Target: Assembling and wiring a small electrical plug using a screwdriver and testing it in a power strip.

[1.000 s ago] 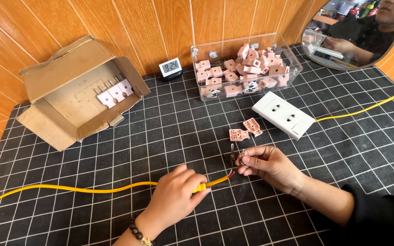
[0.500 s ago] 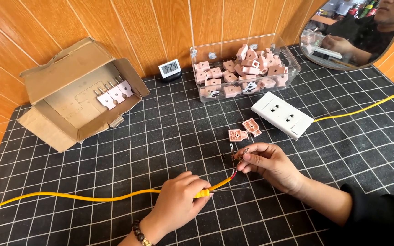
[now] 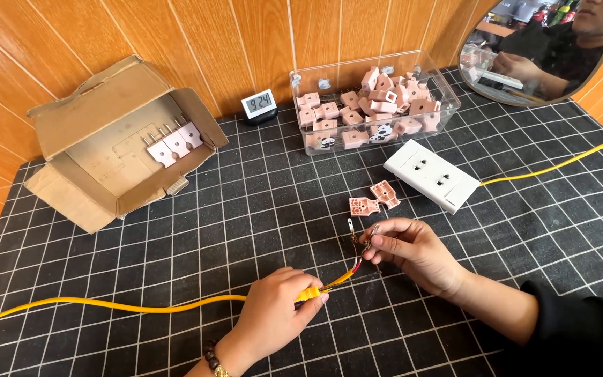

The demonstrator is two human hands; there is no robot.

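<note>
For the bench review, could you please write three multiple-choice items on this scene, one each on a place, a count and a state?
1. Where do the two loose pink plug halves lie?
A. In the cardboard box
B. On the mat beside the white socket strip
C. In the clear bin

2. How many pronged plugs lie in the cardboard box?
A. Three
B. One
C. Six

3. What does the left hand do?
A. Rests open
B. Lifts the clock
C. Pinches the yellow cable

Answers: B, they lie just left of the strip; A, three lie side by side; C, fingers close on the cable's end.
</note>
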